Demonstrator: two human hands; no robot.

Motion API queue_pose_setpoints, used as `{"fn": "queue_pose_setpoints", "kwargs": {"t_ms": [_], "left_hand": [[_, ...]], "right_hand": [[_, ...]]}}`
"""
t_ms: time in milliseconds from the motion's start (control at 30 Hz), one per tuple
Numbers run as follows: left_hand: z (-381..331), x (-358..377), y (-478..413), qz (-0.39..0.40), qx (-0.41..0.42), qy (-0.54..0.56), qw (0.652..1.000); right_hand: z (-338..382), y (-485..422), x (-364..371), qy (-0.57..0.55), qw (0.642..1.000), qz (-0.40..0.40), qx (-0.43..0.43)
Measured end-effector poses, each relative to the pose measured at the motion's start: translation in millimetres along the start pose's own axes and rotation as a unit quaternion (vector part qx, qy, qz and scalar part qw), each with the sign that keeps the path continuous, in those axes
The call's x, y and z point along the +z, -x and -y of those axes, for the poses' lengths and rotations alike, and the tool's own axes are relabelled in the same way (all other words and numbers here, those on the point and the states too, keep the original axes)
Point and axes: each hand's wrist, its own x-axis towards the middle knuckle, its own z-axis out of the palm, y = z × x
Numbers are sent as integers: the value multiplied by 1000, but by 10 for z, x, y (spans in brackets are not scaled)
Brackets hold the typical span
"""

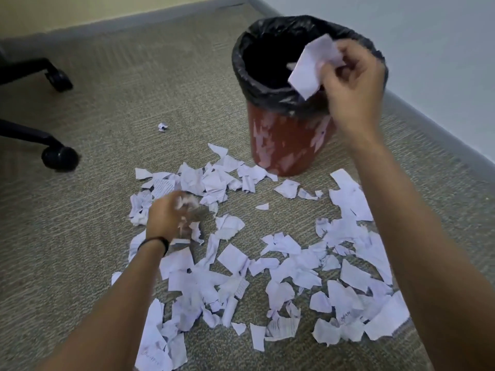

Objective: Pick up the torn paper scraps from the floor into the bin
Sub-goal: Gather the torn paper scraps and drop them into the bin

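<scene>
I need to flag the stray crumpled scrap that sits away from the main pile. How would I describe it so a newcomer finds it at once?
Start at the red bin with the black liner, then look left across the bare carpet toward the chair casters. The small crumpled scrap lies alone there, beyond the far edge of the main pile. Unlike the flat torn pieces, it is balled up and touches no other paper.

Both forearms are bare, with no sleeves showing anywhere in view. A thin black band [158, 241] circles the wrist just below the left hand [167, 214]. The right hand [351, 84] wears nothing.
</scene>
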Motion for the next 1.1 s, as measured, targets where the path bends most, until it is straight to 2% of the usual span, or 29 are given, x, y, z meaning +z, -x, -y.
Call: {"fn": "queue_pose_setpoints", "kwargs": {"t_ms": [67,133,200,267,367,433,533,600,667,733,833,900,933,967,1000,1033,1100], "left_hand": [[-527,-20,-68,-49,47,99,993],[-1054,-31,-114,-44,97,167,980],[-1569,-12,-126,-1,113,218,969],[-2048,-8,-131,66,115,278,951],[-2632,-11,-173,139,108,417,892],[-2876,-47,-230,141,91,446,879],[-3112,13,-268,185,84,376,904],[-3109,84,-315,208,109,341,910],[-3014,169,-336,197,180,315,911],[-2844,293,-242,147,257,243,924],[-2448,550,63,36,360,173,916],[-2082,756,280,-21,409,147,900],[-1890,862,354,-22,413,117,903],[-1684,962,434,13,405,69,912],[-1484,1052,497,80,396,3,915],[-1269,1144,532,161,390,-76,903],[-919,1288,597,321,374,-215,843]], "right_hand": [[-69,-151,-93,31,998,-44,10],[-193,-261,-160,108,993,-3,36],[-268,-263,-267,166,984,44,53],[-279,-161,-379,167,985,-2,42],[-394,127,-597,143,985,-91,39],[-563,394,-709,139,985,-75,71],[-854,862,-969,184,972,3,147],[-1130,1165,-1127,234,946,89,208],[-1417,1456,-1266,300,892,189,280],[-1636,1718,-1370,340,840,240,349],[-1775,1996,-1494,353,808,201,426],[-1811,2108,-1551,357,809,164,438],[-1827,2139,-1579,345,817,146,439],[-1853,2158,-1595,328,823,138,443],[-1885,2166,-1596,314,824,140,451],[-1912,2168,-1581,302,821,150,460],[-1958,2156,-1505,277,814,193,473]]}}
